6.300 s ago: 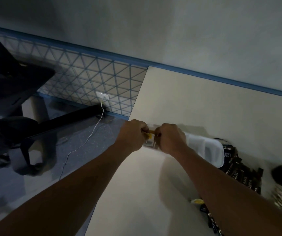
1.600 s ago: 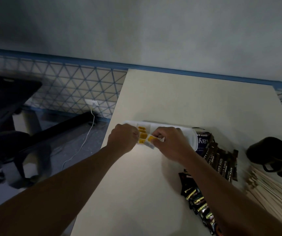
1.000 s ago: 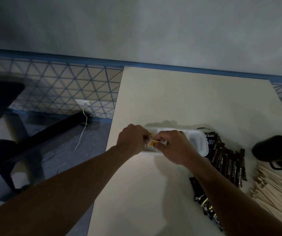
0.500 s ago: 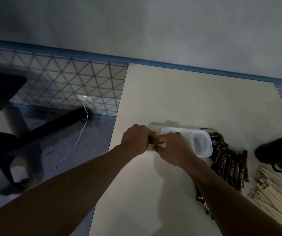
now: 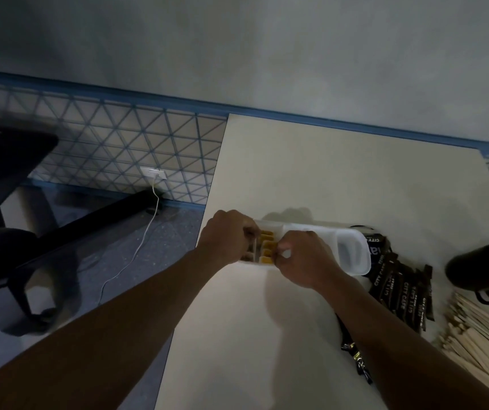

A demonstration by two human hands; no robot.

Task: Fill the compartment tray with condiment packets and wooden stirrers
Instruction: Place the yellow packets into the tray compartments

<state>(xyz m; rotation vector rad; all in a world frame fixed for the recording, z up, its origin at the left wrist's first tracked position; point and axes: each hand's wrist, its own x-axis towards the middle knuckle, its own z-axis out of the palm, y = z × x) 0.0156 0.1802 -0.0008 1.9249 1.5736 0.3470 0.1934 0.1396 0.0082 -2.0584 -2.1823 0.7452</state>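
Your left hand [image 5: 225, 236] is curled tight over the left end of the compartment tray [image 5: 341, 232]. Whether its fingers hold the rim or a packet cannot be told. Your right hand [image 5: 305, 258], just beside it, has thumb and fingertips pinched on the yellow packets [image 5: 267, 247], which stand in a row in the compartment between both hands. The tray's rounded end compartment shows past your right knuckles. Further right of that hand, dark sachets [image 5: 400, 288] fan out on the table [image 5: 326, 173] against the tray's end. Beyond them lie wooden stirrers [image 5: 480, 335] and a black mug [image 5: 480, 267].
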